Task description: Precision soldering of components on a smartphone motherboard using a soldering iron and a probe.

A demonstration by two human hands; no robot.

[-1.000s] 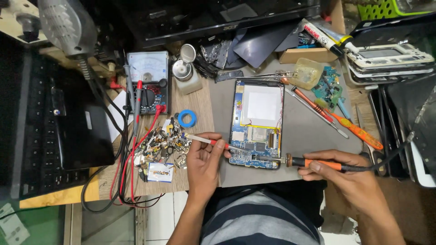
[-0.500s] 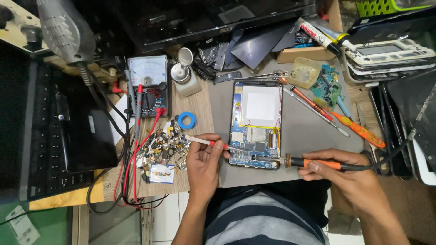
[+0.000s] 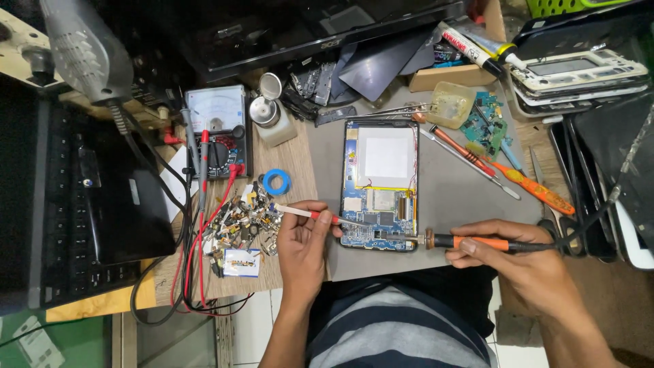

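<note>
An opened tablet (image 3: pixel 379 184) lies on a grey mat (image 3: pixel 456 197), its blue circuit board and white battery exposed. My left hand (image 3: pixel 303 242) pinches a thin white and red tool (image 3: pixel 306 212) whose tip rests on the lower part of the board. My right hand (image 3: pixel 518 262) grips an orange-handled soldering iron (image 3: pixel 470 242) lying level, its metal tip touching the board's bottom right edge.
An analogue multimeter (image 3: pixel 216 129) with red and black leads, a blue tape roll (image 3: pixel 277 181), a heap of small parts (image 3: pixel 238 221), a white bottle (image 3: pixel 272 116), screwdrivers (image 3: pixel 477 160), a black laptop (image 3: pixel 82 204) on the left, and stacked device shells (image 3: pixel 579 75) at the right.
Both hands stay at the tablet's lower edge. The view shifts slightly; nothing else visibly moves.
</note>
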